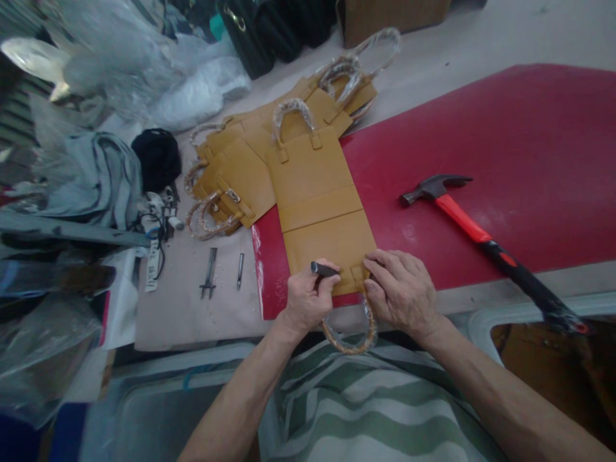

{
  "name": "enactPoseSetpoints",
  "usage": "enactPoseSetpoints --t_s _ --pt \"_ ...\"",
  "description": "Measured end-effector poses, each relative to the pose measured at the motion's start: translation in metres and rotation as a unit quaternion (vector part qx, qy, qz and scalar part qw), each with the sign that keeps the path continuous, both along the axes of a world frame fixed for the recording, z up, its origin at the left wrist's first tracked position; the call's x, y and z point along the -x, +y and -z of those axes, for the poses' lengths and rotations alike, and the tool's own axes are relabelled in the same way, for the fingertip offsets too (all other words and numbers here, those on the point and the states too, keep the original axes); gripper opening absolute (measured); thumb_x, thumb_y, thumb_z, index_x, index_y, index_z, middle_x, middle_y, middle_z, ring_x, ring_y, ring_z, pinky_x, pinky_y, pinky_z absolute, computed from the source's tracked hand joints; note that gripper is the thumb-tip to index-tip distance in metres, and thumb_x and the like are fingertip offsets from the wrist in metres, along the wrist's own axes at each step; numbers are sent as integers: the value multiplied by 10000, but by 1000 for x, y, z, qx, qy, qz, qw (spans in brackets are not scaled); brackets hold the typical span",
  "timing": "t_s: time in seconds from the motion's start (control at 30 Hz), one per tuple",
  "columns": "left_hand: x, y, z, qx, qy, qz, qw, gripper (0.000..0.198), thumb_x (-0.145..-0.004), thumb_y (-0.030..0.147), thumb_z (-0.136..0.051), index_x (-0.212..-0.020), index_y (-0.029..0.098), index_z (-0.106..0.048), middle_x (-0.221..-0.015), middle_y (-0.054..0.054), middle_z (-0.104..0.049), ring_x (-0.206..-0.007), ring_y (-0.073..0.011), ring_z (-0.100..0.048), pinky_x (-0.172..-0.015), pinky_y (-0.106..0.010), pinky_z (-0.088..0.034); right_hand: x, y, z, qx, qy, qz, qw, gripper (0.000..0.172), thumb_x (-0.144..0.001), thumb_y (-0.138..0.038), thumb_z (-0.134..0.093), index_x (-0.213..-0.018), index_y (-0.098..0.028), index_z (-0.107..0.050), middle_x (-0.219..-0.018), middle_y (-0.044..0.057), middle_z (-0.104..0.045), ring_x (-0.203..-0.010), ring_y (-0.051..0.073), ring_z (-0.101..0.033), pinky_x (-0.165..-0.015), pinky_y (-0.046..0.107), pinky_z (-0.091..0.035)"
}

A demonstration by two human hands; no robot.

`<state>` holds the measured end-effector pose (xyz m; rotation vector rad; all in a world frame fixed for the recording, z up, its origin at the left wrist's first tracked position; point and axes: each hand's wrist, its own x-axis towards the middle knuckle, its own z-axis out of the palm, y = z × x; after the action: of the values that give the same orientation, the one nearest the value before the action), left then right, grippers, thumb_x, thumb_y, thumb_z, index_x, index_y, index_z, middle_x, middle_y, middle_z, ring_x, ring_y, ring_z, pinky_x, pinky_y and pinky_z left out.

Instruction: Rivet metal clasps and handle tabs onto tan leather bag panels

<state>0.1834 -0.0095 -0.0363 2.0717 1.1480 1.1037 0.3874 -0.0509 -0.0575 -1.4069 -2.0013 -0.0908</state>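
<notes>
A flat tan leather bag panel (317,179) lies on the red mat, one plastic-wrapped handle at its far end and another wrapped handle (350,350) hanging over the table's near edge. My left hand (310,296) is closed around a short dark metal punch-like tool (323,269) held low over the panel's near edge. What its tip touches is hidden by my fingers. My right hand (402,292) pinches the panel's near right corner beside the handle tab. A claw hammer (466,221) with a red and black grip rests to the right.
More tan bag panels (245,173) with wrapped handles are piled beyond and left. A pronged punch (208,274) and a small metal rod (240,272) lie left of the red mat (481,141). Black bags (250,38), a cardboard box (394,16) and clear plastic (192,90) stand at the back.
</notes>
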Motion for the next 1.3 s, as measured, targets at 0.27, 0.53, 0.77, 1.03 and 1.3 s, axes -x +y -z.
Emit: enactPoseSetpoints --t_s 0.27,0.53,0.77,1.03,1.3 --pt "-3 -3 2 -58 30 -7 998 79 -926 164 -597 -950 168 -672 -867 -57 -761 -787 -158 -744 -768 -237 -602 0 -1 1 -1 3 0 1000 230 -971 -251 -521 -1098 -131 -670 -1129 140 -719 -1025 284 -605 -903 427 -456" --pt "2 4 0 69 -59 19 996 76 -903 171 -630 -918 174 -705 -881 -49 -759 -807 -152 -743 -773 -236 -610 0 -1 3 -7 2 5 1000 217 -965 -249 -536 -1098 -141 -669 -1135 134 -722 -1022 278 -613 -905 426 -460" --pt "22 -2 4 148 -189 -113 964 134 -889 279 -705 -937 164 -655 -873 -50 -779 -798 -161 -765 -782 -278 -648 0 0 1 -13 7 1 1000 200 -961 -239 -531 -1087 -153 -661 -1122 125 -724 -1006 268 -615 -892 419 -463" --pt "21 -12 13 149 -154 -77 974 142 -906 282 -698 -982 162 -706 -937 -66 -797 -850 -181 -779 -829 -305 -657 0 0 5 -13 -5 6 1000 211 -961 -253 -532 -1094 -151 -660 -1131 129 -723 -1010 275 -614 -888 423 -458" --pt "23 -8 15 123 -120 -58 984 157 -931 305 -676 -985 163 -718 -949 -66 -796 -870 -187 -778 -831 -300 -654 0 -1 3 -12 -6 8 1000 209 -967 -256 -518 -1089 -159 -658 -1123 120 -722 -995 268 -614 -877 414 -451"
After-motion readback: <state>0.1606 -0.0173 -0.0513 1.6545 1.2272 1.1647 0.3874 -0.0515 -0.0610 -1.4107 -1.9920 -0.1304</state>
